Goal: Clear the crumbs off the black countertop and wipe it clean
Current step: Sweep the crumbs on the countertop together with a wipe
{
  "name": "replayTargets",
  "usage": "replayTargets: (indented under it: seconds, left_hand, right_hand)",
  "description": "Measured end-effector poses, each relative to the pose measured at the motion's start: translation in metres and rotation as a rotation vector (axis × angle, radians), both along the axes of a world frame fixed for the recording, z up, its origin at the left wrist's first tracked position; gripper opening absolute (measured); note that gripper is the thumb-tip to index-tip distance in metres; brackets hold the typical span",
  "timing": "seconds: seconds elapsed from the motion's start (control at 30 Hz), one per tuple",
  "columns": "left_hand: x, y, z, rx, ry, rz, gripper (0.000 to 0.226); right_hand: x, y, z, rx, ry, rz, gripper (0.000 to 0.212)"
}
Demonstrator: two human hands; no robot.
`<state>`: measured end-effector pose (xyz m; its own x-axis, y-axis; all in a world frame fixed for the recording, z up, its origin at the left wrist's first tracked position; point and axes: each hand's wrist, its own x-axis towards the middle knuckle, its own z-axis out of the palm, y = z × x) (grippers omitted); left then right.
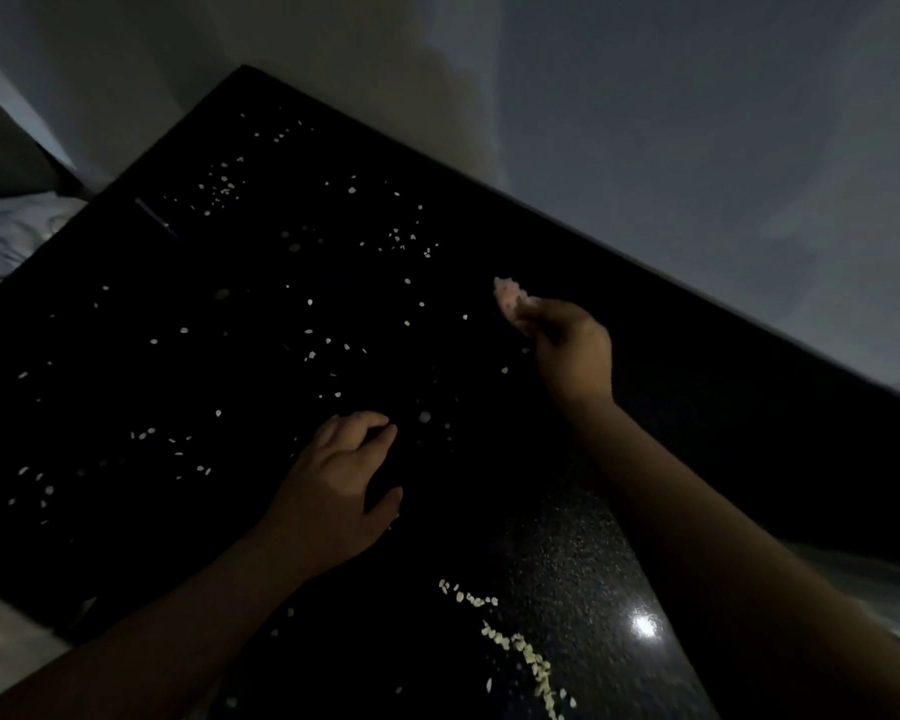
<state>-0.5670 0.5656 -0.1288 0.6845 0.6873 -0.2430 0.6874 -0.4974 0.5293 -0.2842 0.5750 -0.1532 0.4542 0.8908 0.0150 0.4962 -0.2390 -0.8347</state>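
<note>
Black, glossy and speckled, the counter (pixel 567 553) fills the view at a slant, and pale crumbs (pixel 219 189) are scattered all over it, thickest toward the far corner and down the left side. Nearer the camera a denser line of crumbs (pixel 520 652) runs diagonally toward the bottom edge, just left of a bright round glare (pixel 644 626) on the polished surface. The left hand (pixel 341 485) is down on the counter in the middle of the scatter, palm down, fingers bent and fingertips touching the stone, thumb spread to the side; whether anything sits under those fingers cannot be told in this dim light. The right hand (pixel 570 348) is lifted above the counter further back and to the right, fingers curled, pinching a small pale pinkish wad (pixel 510 298) that sticks out past the fingertips; what the wad is made of is unclear. Both forearms are bare. A plain grey wall (pixel 697 122) runs along the counter's far edge, and off the left end lies something white and crumpled (pixel 17 231), blurred. The room is dark throughout.
</note>
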Motion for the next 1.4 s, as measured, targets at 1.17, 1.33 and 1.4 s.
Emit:
replayTargets:
  seconds: [1.17, 1.33, 1.4]
  left_hand:
    - [-0.013, -0.002, -0.007, -0.115, -0.022, -0.007, 0.061]
    - [-0.027, -0.004, 0.003, -0.071, -0.082, 0.032, 0.05]
    - [-0.039, -0.007, 0.009, -0.073, -0.094, 0.106, 0.05]
  right_hand:
    - [-0.054, 0.001, 0.002, -0.042, -0.138, 0.223, 0.024]
    - [-0.086, -0.095, 0.009, -0.062, -0.111, 0.367, 0.03]
    - [-0.095, -0.131, 0.009, -0.045, -0.042, 0.413, 0.032]
